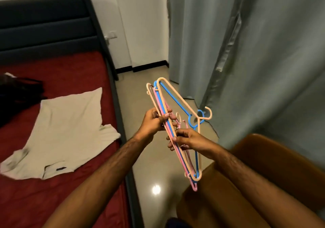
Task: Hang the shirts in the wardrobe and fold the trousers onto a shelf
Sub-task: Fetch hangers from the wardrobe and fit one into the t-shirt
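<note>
Both hands grip the bundle of hangers [177, 131] — left hand [153, 122], right hand [189, 139] — over open floor [154, 166] between bed edge [121, 122] and brown chair [255, 166].

Small bedroom: a bed with a dark red sheet [73, 72] and a dark padded headboard [44, 28] sits left against a white wall [140, 25]. Glossy beige tiled floor [158, 166] catches a ceiling light's glare. Pale grey-green curtains [263, 51] hang right, with a brown leather chair [263, 157] below.
</note>
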Demonstrator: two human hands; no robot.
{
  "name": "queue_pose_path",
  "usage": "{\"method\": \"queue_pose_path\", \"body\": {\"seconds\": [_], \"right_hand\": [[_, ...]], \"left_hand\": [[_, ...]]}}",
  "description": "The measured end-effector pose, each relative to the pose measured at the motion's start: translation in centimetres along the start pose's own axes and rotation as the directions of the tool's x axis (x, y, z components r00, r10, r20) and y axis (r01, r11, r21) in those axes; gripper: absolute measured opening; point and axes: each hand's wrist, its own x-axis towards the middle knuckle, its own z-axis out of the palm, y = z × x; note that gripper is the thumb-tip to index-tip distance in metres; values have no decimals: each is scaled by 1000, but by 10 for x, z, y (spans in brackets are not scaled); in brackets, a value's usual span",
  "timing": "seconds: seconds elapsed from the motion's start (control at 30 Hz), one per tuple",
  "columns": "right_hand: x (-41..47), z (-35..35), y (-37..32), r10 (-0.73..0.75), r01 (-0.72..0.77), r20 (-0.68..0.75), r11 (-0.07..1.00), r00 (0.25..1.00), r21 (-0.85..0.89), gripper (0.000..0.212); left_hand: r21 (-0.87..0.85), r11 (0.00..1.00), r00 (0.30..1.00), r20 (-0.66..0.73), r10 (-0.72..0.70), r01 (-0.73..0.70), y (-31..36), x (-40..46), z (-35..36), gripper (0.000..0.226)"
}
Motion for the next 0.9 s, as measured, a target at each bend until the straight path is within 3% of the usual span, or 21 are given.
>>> {"method": "queue_pose_path", "body": {"seconds": [0.4,0.67,0.9], "right_hand": [[242,12,-59,33,-9,233,994,972,-106,22],[432,1,-129,27,22,329,989,944,-145,14],[577,3,-180,-56,208,390,910,919,-359,11]], "left_hand": [[-225,974,894,-437,-98,-3,-7,129,-175,6],[-262,965,827,-543,-143,-6,13,274,-289,17],[-326,945,727,-643,-240,24,10,336,-394,35]]}}
